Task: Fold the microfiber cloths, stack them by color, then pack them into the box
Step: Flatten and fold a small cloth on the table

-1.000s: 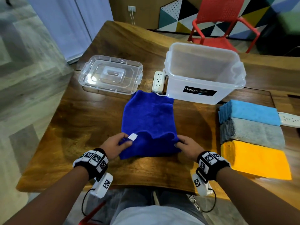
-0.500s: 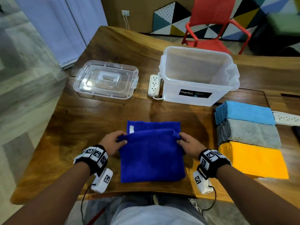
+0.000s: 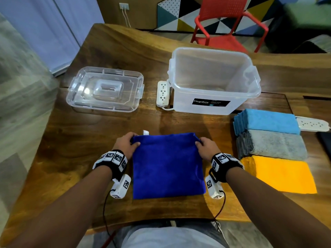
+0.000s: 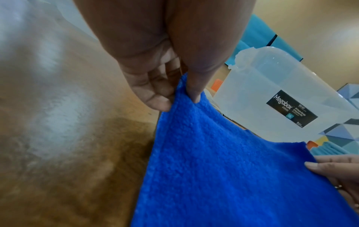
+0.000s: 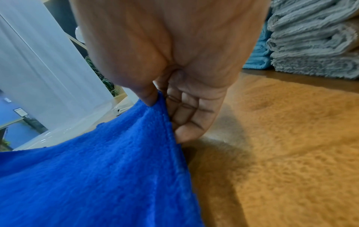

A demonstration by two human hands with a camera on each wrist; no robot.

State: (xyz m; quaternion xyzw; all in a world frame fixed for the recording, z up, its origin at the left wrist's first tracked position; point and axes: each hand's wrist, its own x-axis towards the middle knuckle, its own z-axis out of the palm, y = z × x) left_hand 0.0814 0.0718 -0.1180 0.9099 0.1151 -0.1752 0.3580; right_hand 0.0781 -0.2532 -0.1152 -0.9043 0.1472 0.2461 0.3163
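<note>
A dark blue cloth (image 3: 167, 165) lies folded in half on the wooden table (image 3: 75, 151) in front of me, with a white tag (image 3: 146, 132) poking out at its far left corner. My left hand (image 3: 128, 143) pinches the far left corner (image 4: 186, 95) between thumb and fingers. My right hand (image 3: 204, 144) pinches the far right corner (image 5: 161, 107) the same way. The clear box (image 3: 213, 81) stands open behind the cloth. Folded light blue (image 3: 266, 120), grey (image 3: 272, 144) and yellow cloths (image 3: 279, 174) sit in a row at the right.
The box's clear lid (image 3: 105, 89) lies at the back left. A white power strip (image 3: 163, 93) sits beside the box, another (image 3: 313, 124) at the right edge. A red chair (image 3: 227, 24) stands behind the table.
Both hands carried the near edge of the dark blue cloth away from me and laid it over the far edge, so the cloth is folded in half; the hands still pinch the corners.
</note>
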